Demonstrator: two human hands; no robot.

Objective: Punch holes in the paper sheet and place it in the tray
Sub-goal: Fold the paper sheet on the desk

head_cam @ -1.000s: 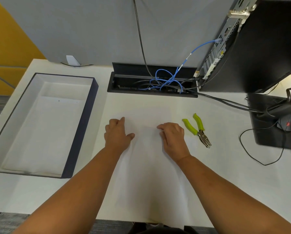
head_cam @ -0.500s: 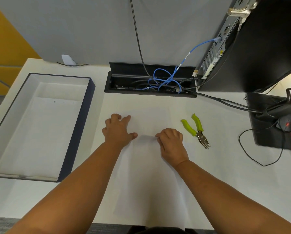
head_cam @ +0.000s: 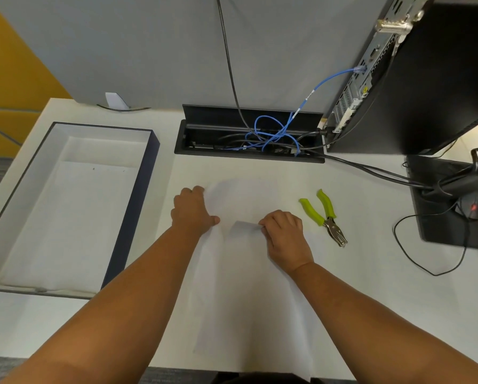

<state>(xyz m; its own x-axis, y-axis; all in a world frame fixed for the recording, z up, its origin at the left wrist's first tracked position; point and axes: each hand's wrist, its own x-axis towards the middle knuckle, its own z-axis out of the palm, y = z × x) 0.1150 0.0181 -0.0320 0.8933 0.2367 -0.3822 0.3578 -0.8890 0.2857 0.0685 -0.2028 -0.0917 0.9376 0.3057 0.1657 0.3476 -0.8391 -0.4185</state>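
Observation:
A white paper sheet (head_cam: 249, 295) lies on the white desk in front of me, reaching past the near edge. My left hand (head_cam: 192, 210) presses flat on the sheet's far left part. My right hand (head_cam: 286, 234) pinches a far corner of the sheet, and a small flap of it is lifted and curled toward me. A hole punch (head_cam: 325, 216) with lime-green handles lies on the desk just right of my right hand. The dark-rimmed tray (head_cam: 129, 214) with a white inside sits at the left and holds white paper.
A black cable well (head_cam: 249, 137) with blue and black cables is set in the desk behind the sheet. A black computer case (head_cam: 426, 79) stands at the back right. A black mat (head_cam: 451, 200) with a mouse and cords lies far right.
My right hand has slid toward me and curled its fingers on the sheet's far edge, lifting a small flap. My left hand has stayed pressing on the paper.

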